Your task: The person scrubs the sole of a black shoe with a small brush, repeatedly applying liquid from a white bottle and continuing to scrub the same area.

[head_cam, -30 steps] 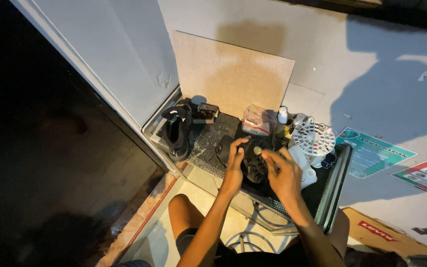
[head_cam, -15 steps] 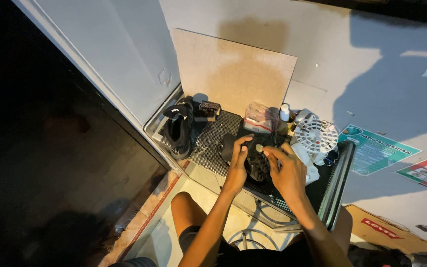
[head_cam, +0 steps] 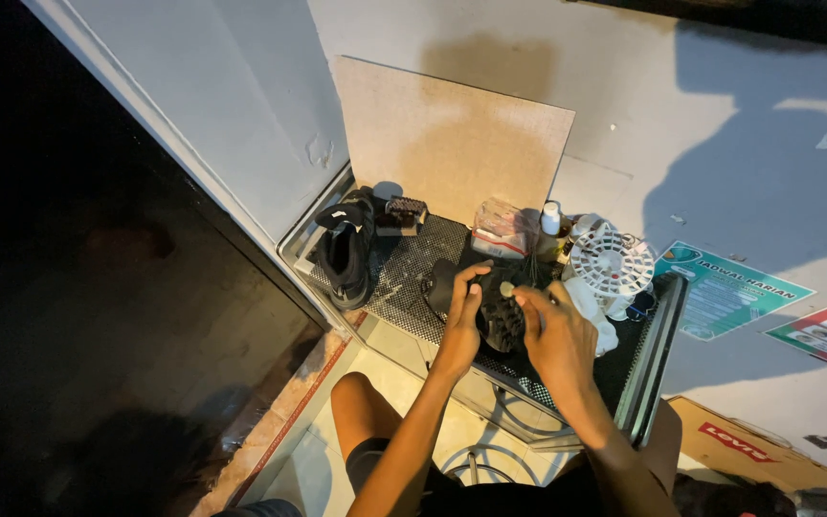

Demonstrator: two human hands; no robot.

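A black shoe [head_cam: 498, 324] rests on the black mesh mat [head_cam: 404, 287] of a low table. My left hand [head_cam: 461, 321] grips its left side with fingers curled over the top. My right hand [head_cam: 559, 337] covers its right side, fingers reaching across the upper. A small pale piece [head_cam: 506, 287] shows between the fingertips of both hands; I cannot tell what it is. A second black shoe [head_cam: 345, 251] stands at the mat's left end, apart from both hands.
A brush [head_cam: 404, 213], a clear plastic packet [head_cam: 502, 228], a white bottle [head_cam: 550, 218] and a small white fan [head_cam: 611, 260] line the mat's far edge. A brown board [head_cam: 452, 144] leans on the wall. A cardboard box [head_cam: 753, 448] lies at right.
Both hands stay on the shoe, with the fingers shifting slightly over its top. The view has drifted a little.
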